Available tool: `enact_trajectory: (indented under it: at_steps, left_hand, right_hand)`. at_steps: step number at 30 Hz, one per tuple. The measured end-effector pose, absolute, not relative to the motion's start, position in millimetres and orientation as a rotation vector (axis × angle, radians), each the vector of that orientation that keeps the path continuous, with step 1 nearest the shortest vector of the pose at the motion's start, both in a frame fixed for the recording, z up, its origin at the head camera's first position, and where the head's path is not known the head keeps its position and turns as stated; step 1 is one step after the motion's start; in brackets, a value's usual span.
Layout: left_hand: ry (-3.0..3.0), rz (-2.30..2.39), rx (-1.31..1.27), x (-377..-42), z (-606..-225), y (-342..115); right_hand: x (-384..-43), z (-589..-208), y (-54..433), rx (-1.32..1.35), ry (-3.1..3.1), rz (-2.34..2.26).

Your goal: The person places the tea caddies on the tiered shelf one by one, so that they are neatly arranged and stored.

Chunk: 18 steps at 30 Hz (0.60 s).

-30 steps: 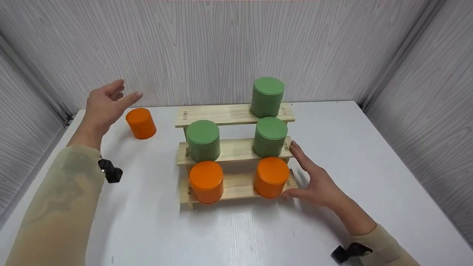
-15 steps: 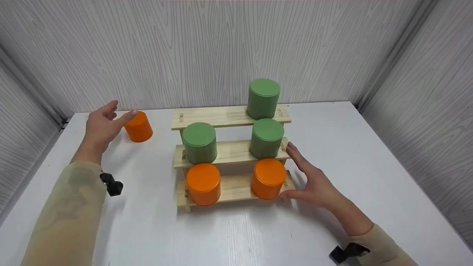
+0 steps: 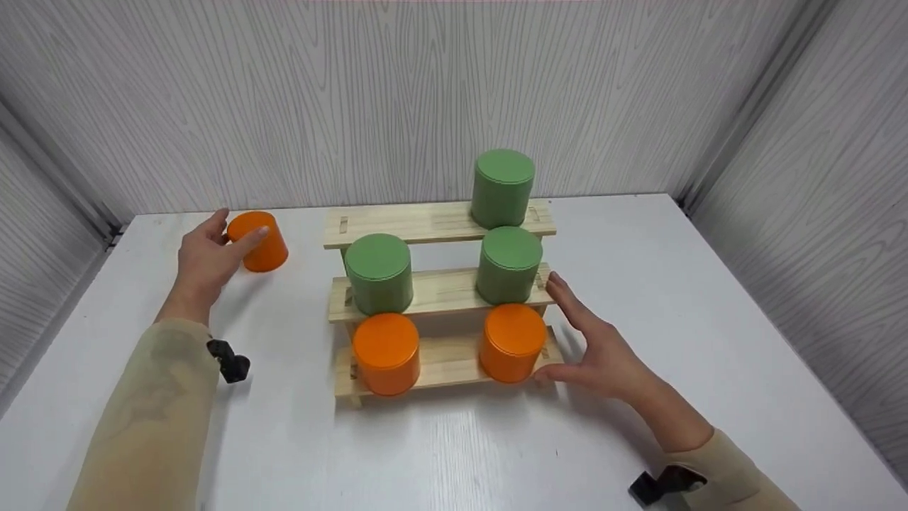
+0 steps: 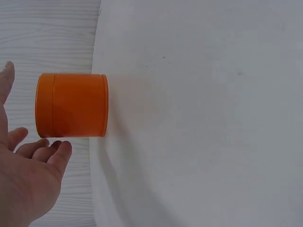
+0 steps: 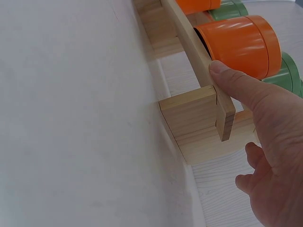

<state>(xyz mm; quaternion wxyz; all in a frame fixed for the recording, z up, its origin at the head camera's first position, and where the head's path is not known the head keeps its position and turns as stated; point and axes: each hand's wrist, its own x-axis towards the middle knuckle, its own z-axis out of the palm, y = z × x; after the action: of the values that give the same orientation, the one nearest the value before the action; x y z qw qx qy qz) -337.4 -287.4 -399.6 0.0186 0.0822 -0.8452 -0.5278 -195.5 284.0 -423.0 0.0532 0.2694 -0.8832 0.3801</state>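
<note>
An orange canister (image 3: pixel 257 242) stands upright at the table's back left. My left hand (image 3: pixel 206 262) is around its left and near side, thumb and fingers spread. In the left wrist view, a gap shows between the canister (image 4: pixel 75 105) and the fingers. At the right end of a three-tier wooden rack (image 3: pixel 447 362), my right hand (image 3: pixel 599 355) rests with thumb and index finger wide apart. Its thumb (image 5: pixel 236 85) touches the front edge of the bottom shelf, beside an orange canister (image 5: pixel 241 47). The index fingertip is at the middle shelf's right end.
The bottom shelf bears a left orange canister (image 3: pixel 387 355) and a right one (image 3: pixel 512 344). Green canisters stand on the middle shelf's left (image 3: pixel 379 275) and right (image 3: pixel 508 266), and one green canister (image 3: pixel 502 188) on the top shelf's right. Wood-patterned panels (image 3: pixel 397 99) enclose the white table.
My left hand has come down from above the loose orange canister to its side, thumb now across its near side. The right hand stays at the rack. The view has shifted slightly.
</note>
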Motion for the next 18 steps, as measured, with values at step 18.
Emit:
enact_trajectory:
  at_steps: [18]
  left_hand:
    - [-2.585,-1.638,0.309,-344.9,-414.8,-279.3]
  right_hand:
    - [-195.2,-424.0,285.4,0.82,-2.684,1.143]
